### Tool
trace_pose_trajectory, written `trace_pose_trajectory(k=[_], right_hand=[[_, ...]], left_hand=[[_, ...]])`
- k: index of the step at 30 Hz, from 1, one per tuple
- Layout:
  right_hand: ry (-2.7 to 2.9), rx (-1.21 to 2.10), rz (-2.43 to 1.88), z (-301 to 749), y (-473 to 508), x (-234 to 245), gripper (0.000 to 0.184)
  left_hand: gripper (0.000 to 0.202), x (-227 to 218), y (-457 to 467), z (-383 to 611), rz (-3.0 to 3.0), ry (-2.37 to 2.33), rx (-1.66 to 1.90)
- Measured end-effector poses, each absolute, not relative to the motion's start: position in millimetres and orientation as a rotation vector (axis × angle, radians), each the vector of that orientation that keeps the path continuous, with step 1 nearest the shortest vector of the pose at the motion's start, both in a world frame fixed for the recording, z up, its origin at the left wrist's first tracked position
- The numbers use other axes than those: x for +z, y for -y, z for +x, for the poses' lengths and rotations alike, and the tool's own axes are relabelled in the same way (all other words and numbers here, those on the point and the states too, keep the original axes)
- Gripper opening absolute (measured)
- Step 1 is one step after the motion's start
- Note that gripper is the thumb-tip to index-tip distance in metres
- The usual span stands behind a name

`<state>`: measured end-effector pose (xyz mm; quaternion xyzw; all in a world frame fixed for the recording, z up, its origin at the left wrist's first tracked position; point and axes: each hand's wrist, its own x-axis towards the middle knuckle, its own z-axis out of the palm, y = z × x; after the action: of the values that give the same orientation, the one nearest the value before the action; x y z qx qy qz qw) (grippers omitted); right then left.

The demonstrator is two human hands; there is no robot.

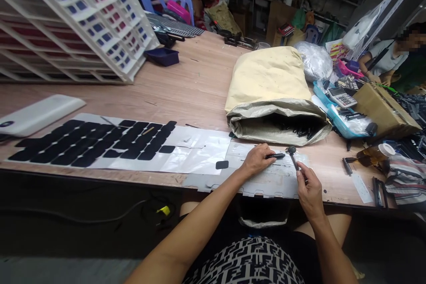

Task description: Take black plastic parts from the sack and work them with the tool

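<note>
My left hand [258,159] rests on a grey metal sheet [266,179] at the table's front edge and pinches a thin black bar [275,155] lying flat. My right hand [309,186] grips the handle of a small hammer [293,154], whose head hovers just right of the bar's end. A single black pad [222,164] lies to the left of my left hand. Further left, several black pads [93,142] lie in rows on a white sheet [196,153].
An open woven sack [273,93] with black parts inside lies behind my hands. A white compartment rack [76,17] leans at back left. A blue tray [339,120], calculator [341,96] and cardboard box [382,108] crowd the right side. Another person [396,55] sits at far right.
</note>
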<state>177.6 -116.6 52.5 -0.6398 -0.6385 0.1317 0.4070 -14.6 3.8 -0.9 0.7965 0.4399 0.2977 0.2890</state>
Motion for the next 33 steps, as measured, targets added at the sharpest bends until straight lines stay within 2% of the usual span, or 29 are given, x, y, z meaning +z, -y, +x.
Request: trace_pose_trajectory(k=[20,29,33], right_hand=[[1.759,0.339,-1.602,171,108,39,0.033],[1.669,-0.316,-2.071,207,53,22,0.037],[1.726,-0.506,-2.127,206,49,14,0.036]], left_hand=[[0.020,-1,-5,-13,2.180,-1.166,0.790],[0.018,2,-4,-15,2.142,-1.197,0.781],[0.019,13,8,-19,2.127,-1.094,0.827]])
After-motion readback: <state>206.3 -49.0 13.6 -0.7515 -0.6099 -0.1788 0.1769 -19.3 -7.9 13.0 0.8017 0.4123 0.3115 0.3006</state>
